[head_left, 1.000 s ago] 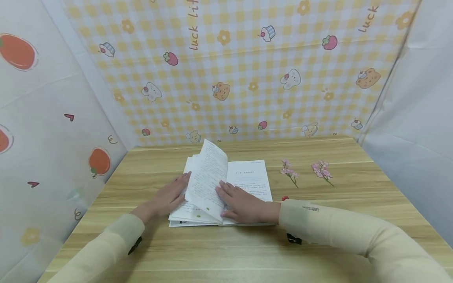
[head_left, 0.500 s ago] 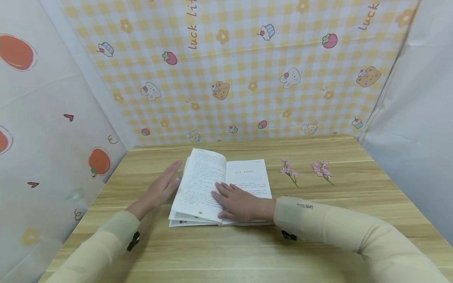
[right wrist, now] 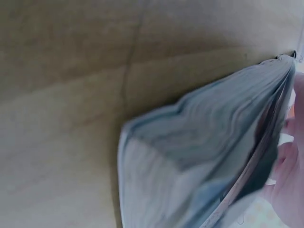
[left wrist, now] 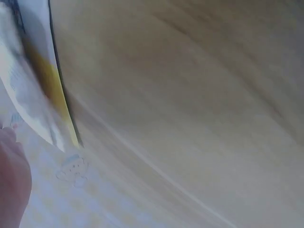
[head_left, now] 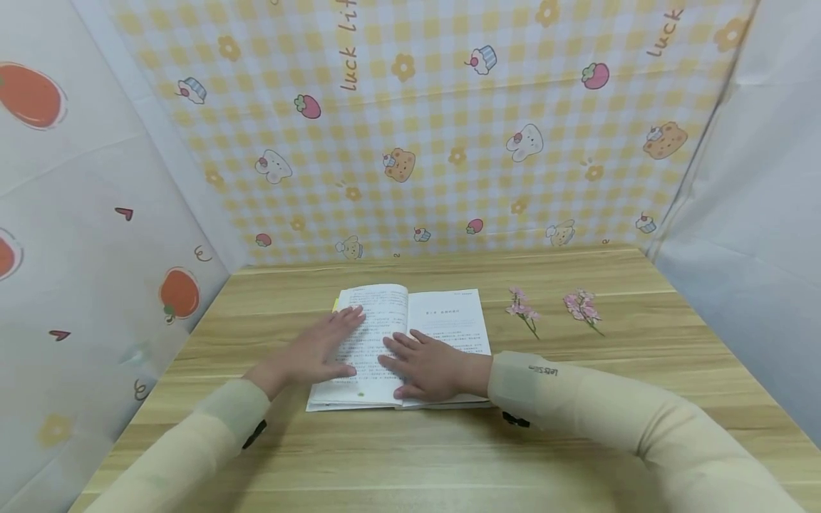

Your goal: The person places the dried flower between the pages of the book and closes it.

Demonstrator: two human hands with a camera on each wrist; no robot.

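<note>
An open book with white printed pages lies on the wooden table. My left hand, slightly blurred, lies over its left page with fingers outstretched; whether it touches the paper I cannot tell. Fingers spread, my right hand rests across the middle fold and lower right page. In the left wrist view the book's edge shows a yellow strip beneath the pages, with part of the hand at the lower left. The right wrist view catches the thick page block side-on, and fingers at the right edge.
Two sprigs of pink flowers lie right of the book, one nearer and one farther right. A patterned cloth wall rises behind the wooden table, with white sheets on both sides.
The raised leaves have come down flat onto the left side. My left hand drew away to the left, then came back over the left page. The right hand shifted slightly left.
</note>
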